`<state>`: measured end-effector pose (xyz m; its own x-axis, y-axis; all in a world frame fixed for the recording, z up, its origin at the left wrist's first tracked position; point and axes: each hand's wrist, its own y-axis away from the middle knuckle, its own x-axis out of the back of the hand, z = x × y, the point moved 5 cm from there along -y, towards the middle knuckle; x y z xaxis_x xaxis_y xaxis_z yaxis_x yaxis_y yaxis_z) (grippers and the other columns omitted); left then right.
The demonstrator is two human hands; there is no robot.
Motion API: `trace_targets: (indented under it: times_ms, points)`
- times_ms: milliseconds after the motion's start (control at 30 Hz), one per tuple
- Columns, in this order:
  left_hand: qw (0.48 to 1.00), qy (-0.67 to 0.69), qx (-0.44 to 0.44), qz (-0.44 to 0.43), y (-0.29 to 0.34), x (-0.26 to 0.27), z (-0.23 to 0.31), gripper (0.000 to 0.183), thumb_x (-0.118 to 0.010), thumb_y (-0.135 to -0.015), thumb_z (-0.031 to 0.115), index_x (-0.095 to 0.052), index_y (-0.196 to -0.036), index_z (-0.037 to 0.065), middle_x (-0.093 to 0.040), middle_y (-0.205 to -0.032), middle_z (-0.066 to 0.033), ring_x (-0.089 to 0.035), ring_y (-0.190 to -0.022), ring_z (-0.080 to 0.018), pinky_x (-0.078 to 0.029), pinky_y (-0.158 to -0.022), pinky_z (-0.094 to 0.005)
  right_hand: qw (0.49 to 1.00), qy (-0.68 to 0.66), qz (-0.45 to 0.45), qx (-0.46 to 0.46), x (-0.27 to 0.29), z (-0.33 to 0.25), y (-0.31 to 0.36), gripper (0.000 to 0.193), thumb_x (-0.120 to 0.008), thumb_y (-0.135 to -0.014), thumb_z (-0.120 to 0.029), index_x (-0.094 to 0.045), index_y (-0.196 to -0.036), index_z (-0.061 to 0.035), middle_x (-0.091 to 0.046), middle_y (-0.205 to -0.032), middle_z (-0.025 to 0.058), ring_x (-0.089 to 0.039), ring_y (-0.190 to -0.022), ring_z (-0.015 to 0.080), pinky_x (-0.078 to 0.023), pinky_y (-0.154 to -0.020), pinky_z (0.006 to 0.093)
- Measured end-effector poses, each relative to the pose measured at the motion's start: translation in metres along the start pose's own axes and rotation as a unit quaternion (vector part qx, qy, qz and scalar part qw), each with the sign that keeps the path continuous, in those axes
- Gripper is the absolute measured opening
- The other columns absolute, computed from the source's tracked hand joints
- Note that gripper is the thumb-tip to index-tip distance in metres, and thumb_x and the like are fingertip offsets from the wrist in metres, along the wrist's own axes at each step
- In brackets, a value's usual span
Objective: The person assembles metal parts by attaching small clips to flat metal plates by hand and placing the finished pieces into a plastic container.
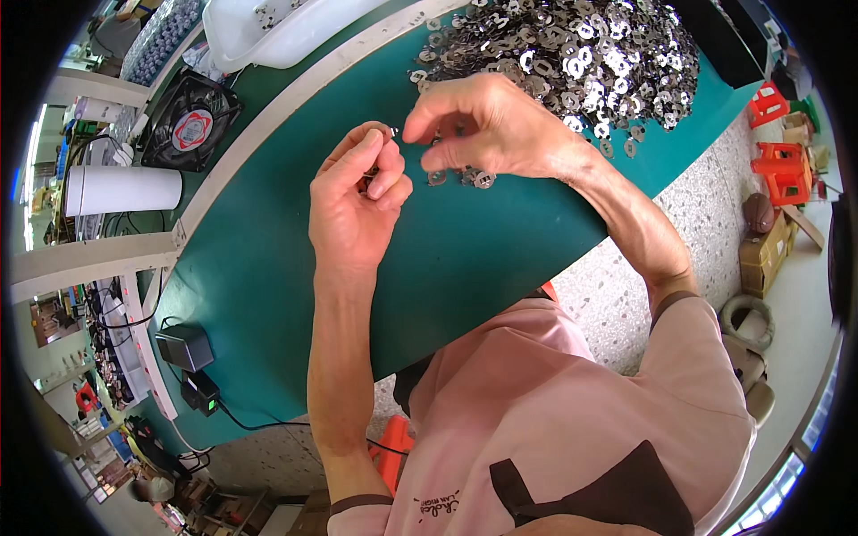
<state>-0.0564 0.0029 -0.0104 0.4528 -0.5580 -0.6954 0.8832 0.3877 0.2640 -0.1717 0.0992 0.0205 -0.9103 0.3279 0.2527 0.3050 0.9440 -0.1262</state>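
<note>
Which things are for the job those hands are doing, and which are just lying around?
Seem part of the job:
- left hand, pinching a small metal piece
- right hand, close by
- pile of metal pieces
- green tabletop

Seem just lying around:
- black fan
- white cylinder
- grey box
- orange stool

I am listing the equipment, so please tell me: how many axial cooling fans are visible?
1. The black axial cooling fan is at the upper left, beyond the off-white rail and near the white cylinder. Others may be hidden.
</note>
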Motion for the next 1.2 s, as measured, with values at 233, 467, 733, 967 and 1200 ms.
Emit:
trace_targets:
  times_ms: [233, 467, 733, 967, 1200]
  points:
    - [0.999, 0.052, -0.013, -0.003, 0.000, 0.002, 0.007, 0.015, -0.052, -0.089, 0.014, -0.053, -0.081, 0.002, -0.050, -0.070, -0.0053, -0.035, -0.054, -0.0095, -0.028, -0.049, -0.0239, 0.961, 0.252, -0.067, 0.088, -0.010, 0.000, 0.007, 0.026, -0.075, -0.061, -0.003, -0.064, -0.085, -0.0020, -0.057, -0.085, 0.0086, -0.060, -0.079, 0.0279, -0.046, -0.067, 0.0362]
    - [0.998, 0.053, -0.017, -0.031, -0.001, 0.002, 0.007, 0.016, -0.051, -0.089, 0.014, -0.051, -0.078, 0.003, -0.047, -0.070, -0.0056, -0.033, -0.054, -0.0099, -0.027, -0.050, -0.0247, 0.958, 0.257, -0.061, 0.112, -0.010, 0.004, 0.005, 0.012, -0.067, -0.066, 0.002, -0.059, -0.074, -0.0007, -0.057, -0.077, 0.0090, -0.060, -0.075, 0.0283, -0.045, -0.064, 0.0383]
    - [0.999, 0.022, -0.020, 0.013, -0.001, 0.004, 0.006, 0.008, -0.056, -0.086, 0.007, -0.059, -0.089, 0.000, -0.053, -0.069, -0.0042, -0.037, -0.052, -0.0089, -0.029, -0.048, -0.0240, 0.992, 0.124, 0.013, 0.026, 0.004, 0.006, -0.001, 0.005, -0.064, -0.071, 0.002, -0.061, -0.074, 0.0012, -0.061, -0.065, 0.0125, -0.061, -0.061, 0.0216, -0.046, -0.057, 0.0335]
    - [1.000, -0.017, -0.023, -0.003, -0.001, 0.003, 0.006, 0.010, -0.059, -0.085, 0.008, -0.062, -0.092, 0.000, -0.050, -0.065, -0.0012, -0.034, -0.048, -0.0058, -0.027, -0.045, -0.0216, 0.999, -0.010, 0.035, -0.019, 0.009, 0.013, -0.005, 0.006, -0.066, -0.076, 0.000, -0.062, -0.079, 0.0034, -0.062, -0.068, 0.0081, -0.061, -0.064, 0.0138, -0.050, -0.059, 0.0269]
    - [0.988, -0.136, -0.046, 0.057, 0.004, -0.007, 0.001, 0.012, -0.063, -0.082, 0.001, -0.064, -0.094, -0.001, -0.049, -0.067, 0.0022, -0.033, -0.049, -0.0025, -0.024, -0.043, -0.0195, 0.984, -0.167, 0.063, -0.031, 0.016, 0.009, -0.002, 0.008, -0.066, -0.081, -0.003, -0.063, -0.089, -0.0018, -0.064, -0.082, 0.0028, -0.062, -0.078, 0.0099, -0.052, -0.070, 0.0239]
